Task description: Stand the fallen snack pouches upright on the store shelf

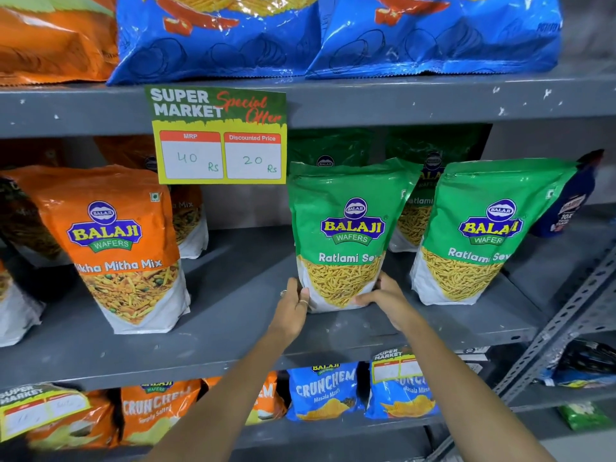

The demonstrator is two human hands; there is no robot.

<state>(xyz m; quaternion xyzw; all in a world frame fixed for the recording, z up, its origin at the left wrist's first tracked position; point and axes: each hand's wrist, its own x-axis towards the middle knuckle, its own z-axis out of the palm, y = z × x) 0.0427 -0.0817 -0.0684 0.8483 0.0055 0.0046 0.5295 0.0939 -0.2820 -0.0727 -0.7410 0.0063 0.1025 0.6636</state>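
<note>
A green Ratlami Sev pouch [346, 228] stands upright at the middle of the grey shelf [233, 335]. My left hand [293, 308] presses against its lower left corner, and my right hand [383, 298] grips its lower right corner. A second green pouch [480, 235] stands upright to the right, with more green pouches behind both. An orange Tikha Mitha Mix pouch [123, 241] stands upright on the left of the shelf, with another orange pouch [190, 225] behind it.
A special-offer price card [218, 135] hangs from the shelf above, where large blue chip bags [333, 35] sit. A dark blue pouch [570, 201] leans at the far right. Crunchem bags [323, 391] fill the shelf below. A perforated metal upright [566, 325] runs on the right.
</note>
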